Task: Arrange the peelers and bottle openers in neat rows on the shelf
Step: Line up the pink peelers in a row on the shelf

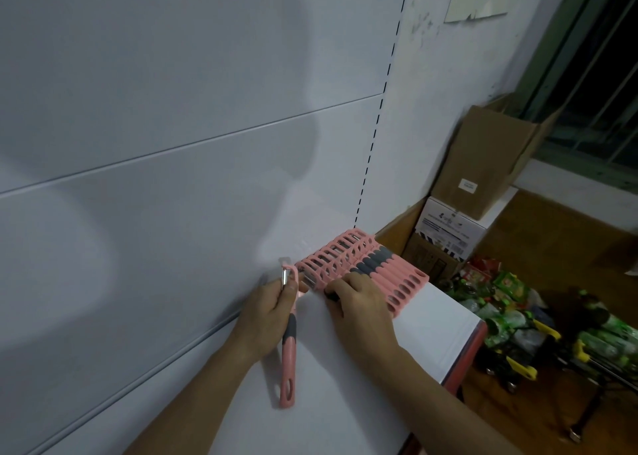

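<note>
The left hand [272, 302] has its fingers wrapped round the head end of a loose peeler [289, 351], with the handle trailing back past the wrist. It is probably being kept ready as the next one in. Just right of those fingers, the right hand [362, 306] curls its fingers onto the near end of the row of peelers [366, 264], seemingly to hold it tight and square on the shelf [435, 320]. I count one peeler in hand and roughly nine in the row, though they sit too close together to be sure. No bottle openers show.
</note>
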Available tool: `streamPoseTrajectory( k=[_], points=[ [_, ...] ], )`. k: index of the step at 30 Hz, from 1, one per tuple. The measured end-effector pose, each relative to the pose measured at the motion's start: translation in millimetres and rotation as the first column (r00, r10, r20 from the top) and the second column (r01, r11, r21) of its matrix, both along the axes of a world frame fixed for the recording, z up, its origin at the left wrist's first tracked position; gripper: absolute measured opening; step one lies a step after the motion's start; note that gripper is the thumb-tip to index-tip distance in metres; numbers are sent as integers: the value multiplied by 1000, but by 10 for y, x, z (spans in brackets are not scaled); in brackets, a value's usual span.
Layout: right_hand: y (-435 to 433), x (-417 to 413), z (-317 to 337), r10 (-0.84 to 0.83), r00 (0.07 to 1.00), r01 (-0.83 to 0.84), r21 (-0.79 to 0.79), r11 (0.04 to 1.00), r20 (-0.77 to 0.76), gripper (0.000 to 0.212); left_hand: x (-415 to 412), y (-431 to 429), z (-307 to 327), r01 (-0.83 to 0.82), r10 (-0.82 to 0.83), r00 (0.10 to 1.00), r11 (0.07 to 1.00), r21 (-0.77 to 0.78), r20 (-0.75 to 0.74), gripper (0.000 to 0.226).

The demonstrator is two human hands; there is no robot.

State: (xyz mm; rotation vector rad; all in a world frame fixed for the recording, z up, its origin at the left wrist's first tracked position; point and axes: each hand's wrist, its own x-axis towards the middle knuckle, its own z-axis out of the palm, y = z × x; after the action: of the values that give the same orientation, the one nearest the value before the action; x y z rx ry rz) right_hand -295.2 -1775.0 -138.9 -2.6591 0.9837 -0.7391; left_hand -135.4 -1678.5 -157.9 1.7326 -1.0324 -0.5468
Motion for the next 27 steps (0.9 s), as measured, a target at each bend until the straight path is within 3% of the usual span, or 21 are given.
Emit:
streamPoseTrajectory(
  k=[5, 16, 19, 21, 23, 27],
  points=[
    [-8, -26, -15, -1, 1000, 1, -19, 1000, -19, 22, -21, 23, 21, -17, 17, 1000, 998, -58, 7, 37],
    [41, -62, 44, 30, 999, -29, -51, 998, 16, 21, -45, 34, 103, -26, 16, 992, 997, -76, -125, 33],
    [175, -68, 191, 144, 966, -173, 122, 977, 214, 10, -73, 33, 194, -73, 22, 954, 985, -159, -299, 26],
    [293, -87, 264, 157, 925, -281, 346, 895, 347, 15, -91, 12, 228, -117, 29, 907, 976, -185, -420, 22],
    [381, -97, 272, 131, 918, -297, 431, 852, 374, 25, -101, -2, 242, -138, 29, 870, 973, -187, -491, 18],
    [369, -153, 245, 130, 932, -193, 160, 968, 338, 28, -89, 3, 228, -124, 22, 874, 976, -179, -485, 16]
  ],
)
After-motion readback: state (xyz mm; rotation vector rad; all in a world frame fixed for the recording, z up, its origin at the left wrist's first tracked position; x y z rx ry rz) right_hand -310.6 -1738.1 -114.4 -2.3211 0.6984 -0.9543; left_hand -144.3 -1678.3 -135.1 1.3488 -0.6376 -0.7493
